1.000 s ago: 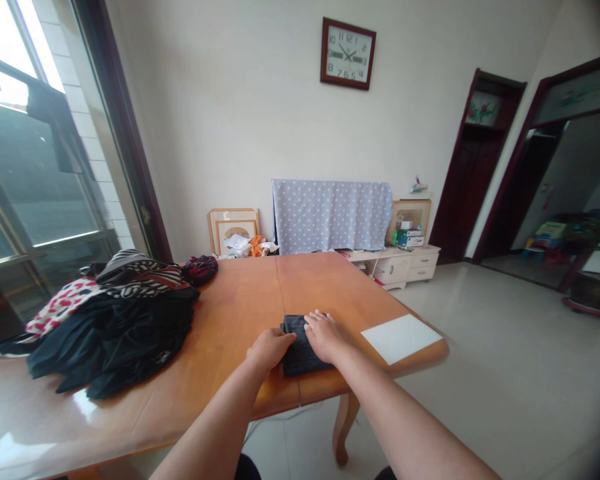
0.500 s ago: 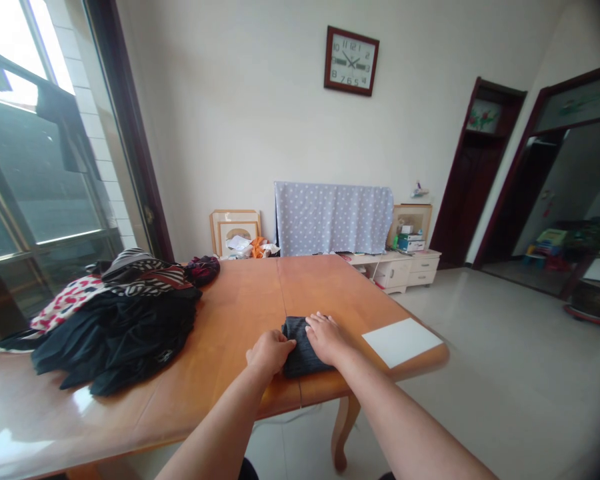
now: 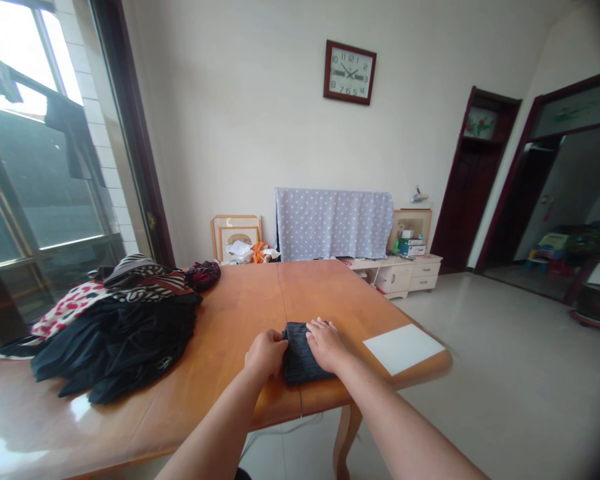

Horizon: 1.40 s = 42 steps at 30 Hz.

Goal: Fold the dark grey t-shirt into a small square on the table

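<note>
The left hand is half closed, and its fingers curve down against the left side of a folded dark cloth. The fingers are partly hidden, so I cannot tell if this hand really grips the cloth or only pushes on it. The right hand is open and lies flat, with the fingers a little spread, on the right part of the same cloth. The cloth is a small, thick, dark grey stack. It lies on the wooden bench near the edge closest to the person, over the joint line of the bench top.

Nothing stands between the hands and the cloth. To the left, well apart from the left hand, is a big pile of clothes in black, striped and red patterns. To the right, near the right hand but not touching it, a white sheet lies at the bench edge. Beyond the far end of the bench are framed pictures, a polka-dot cloth and a low white cabinet.
</note>
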Available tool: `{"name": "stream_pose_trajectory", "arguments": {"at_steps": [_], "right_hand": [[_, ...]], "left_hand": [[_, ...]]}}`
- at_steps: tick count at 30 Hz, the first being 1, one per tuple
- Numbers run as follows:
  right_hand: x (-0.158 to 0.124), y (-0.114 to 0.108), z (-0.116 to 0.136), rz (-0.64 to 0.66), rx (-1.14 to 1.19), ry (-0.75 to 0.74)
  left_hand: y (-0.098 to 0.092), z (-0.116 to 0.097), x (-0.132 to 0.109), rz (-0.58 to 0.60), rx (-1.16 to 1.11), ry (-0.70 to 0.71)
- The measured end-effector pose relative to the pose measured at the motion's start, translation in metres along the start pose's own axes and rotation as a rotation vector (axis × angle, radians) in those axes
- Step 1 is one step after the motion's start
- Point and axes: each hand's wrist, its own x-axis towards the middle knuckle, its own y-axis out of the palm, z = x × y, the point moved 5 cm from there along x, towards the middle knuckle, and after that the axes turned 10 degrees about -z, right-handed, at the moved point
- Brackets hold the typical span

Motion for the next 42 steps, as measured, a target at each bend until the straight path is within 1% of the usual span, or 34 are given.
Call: {"name": "stream_pose_trajectory", "arguments": {"at_steps": [5,9,13,15,21,25,27,29,31,33,37,39,42], "right_hand": [[0.0,0.001,-0.002,0.0,0.018,0.012],[0.001,0.002,-0.002,0.001,0.03,0.014],[0.002,0.003,-0.002,-0.001,0.032,0.015],[0.002,0.002,-0.002,-0.007,0.029,0.01],[0.0,0.002,-0.001,0.004,0.019,0.013],[0.0,-0.001,0.0,0.023,0.006,0.018],[0.0,-0.001,0.001,0.029,0.002,0.018],[0.0,-0.001,0.002,0.033,0.009,0.022],[0.0,-0.001,0.001,0.032,0.039,0.035],[0.001,-0.001,-0.001,0.032,0.139,0.077],[0.007,-0.011,-0.014,0.033,0.507,0.239],[0.009,-0.023,-0.025,-0.018,0.597,0.315],[0.006,-0.044,-0.048,-0.149,0.66,0.463]], "left_hand": [[0.004,-0.002,0.009,0.002,0.06,0.067],[0.012,-0.012,0.014,0.004,0.064,0.132],[0.019,-0.022,0.014,0.018,0.025,0.17],[0.018,-0.02,0.012,0.007,0.028,0.168],[0.005,-0.004,0.007,-0.038,0.04,0.127],[-0.003,-0.003,-0.001,-0.059,0.003,0.139],[-0.009,-0.008,-0.009,-0.079,-0.023,0.203],[-0.014,-0.02,-0.022,-0.093,-0.046,0.349],[-0.017,-0.032,-0.037,-0.074,-0.033,0.517],[-0.016,-0.038,-0.049,-0.021,0.028,0.605],[-0.011,-0.034,-0.056,0.044,0.123,0.582],[-0.01,-0.031,-0.056,0.047,0.12,0.58],[-0.008,-0.028,-0.054,0.037,0.109,0.586]]}}
